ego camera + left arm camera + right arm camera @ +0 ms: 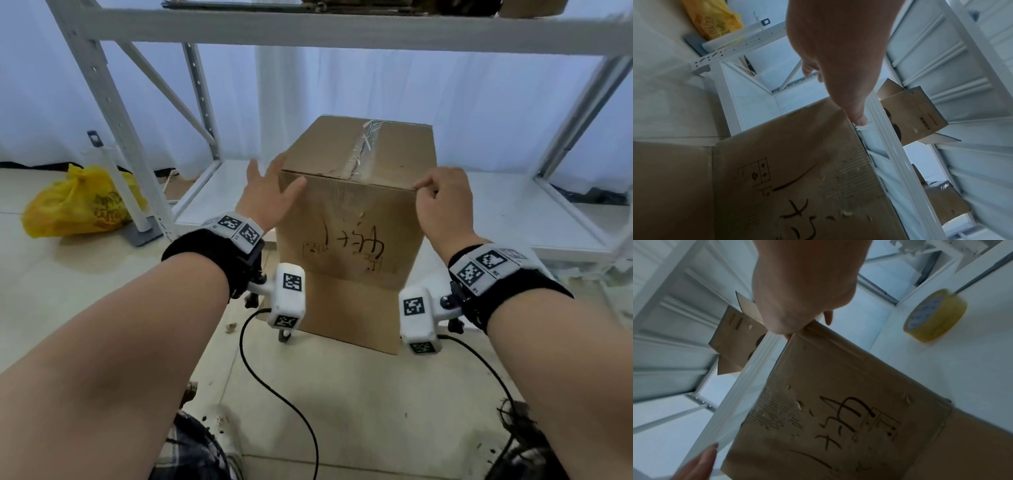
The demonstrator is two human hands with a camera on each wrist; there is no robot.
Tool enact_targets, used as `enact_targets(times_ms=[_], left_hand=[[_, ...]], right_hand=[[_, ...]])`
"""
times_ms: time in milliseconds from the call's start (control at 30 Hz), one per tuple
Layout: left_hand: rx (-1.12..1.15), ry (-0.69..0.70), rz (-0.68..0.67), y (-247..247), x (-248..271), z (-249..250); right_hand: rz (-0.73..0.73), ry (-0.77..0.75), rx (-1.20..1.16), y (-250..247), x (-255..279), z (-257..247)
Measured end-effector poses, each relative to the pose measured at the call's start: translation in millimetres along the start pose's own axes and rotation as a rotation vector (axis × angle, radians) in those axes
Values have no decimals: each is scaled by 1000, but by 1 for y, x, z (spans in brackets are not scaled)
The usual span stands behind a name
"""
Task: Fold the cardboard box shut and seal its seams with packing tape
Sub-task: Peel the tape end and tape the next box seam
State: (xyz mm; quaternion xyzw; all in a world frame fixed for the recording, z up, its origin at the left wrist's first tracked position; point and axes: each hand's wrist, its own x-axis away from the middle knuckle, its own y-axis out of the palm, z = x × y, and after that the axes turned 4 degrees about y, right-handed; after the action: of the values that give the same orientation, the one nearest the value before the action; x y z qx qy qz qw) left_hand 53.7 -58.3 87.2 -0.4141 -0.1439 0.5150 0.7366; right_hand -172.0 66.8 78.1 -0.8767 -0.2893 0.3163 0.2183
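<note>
A tall brown cardboard box stands on the floor with black handwriting on its near face. Its top flaps are folded down, and clear tape runs along the middle seam. One bottom flap lies out on the floor toward me. My left hand is flat against the box's upper left corner, fingers straight and thumb on the near face. My right hand has curled fingers and pinches the top right front corner. A yellow roll of packing tape lies on the white shelf to the right of the box.
The box stands in front of a white metal shelving unit whose low shelf runs behind it. A yellow plastic bag and a white pole on a grey base are on the left. Black cables trail over the floor. Another carton sits on the upper shelf.
</note>
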Motion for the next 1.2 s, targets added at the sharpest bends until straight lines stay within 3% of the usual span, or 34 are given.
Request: enact_targets(times_ms=[100, 200, 300, 433, 533, 700, 800, 1033, 1200], left_hand=[[108, -39, -22, 15, -8, 5], [110, -125, 118, 24, -13, 13], [-56, -119, 261, 30, -9, 30], [-192, 1, 239, 45, 3, 39], [-286, 75, 267, 49, 6, 36], [-527, 488, 176, 81, 7, 56], [-566, 601, 126, 114, 10, 82], [-540, 657, 176, 158, -3, 109], [-550, 721, 280, 166, -13, 103]], right_hand=[[-68, 130, -123, -5, -2, -2], [-156, 257, -232, -6, -4, 3], [-119, 332, -311, -12, -10, 13], [-52, 296, -288, -20, -12, 31], [-94, 243, -280, -21, -12, 38], [-97, 387, -434, -49, -25, 66], [-89, 393, -155, -67, -27, 101], [-608, 431, 525, -36, -21, 165], [-682, 376, 844, -27, -19, 183]])
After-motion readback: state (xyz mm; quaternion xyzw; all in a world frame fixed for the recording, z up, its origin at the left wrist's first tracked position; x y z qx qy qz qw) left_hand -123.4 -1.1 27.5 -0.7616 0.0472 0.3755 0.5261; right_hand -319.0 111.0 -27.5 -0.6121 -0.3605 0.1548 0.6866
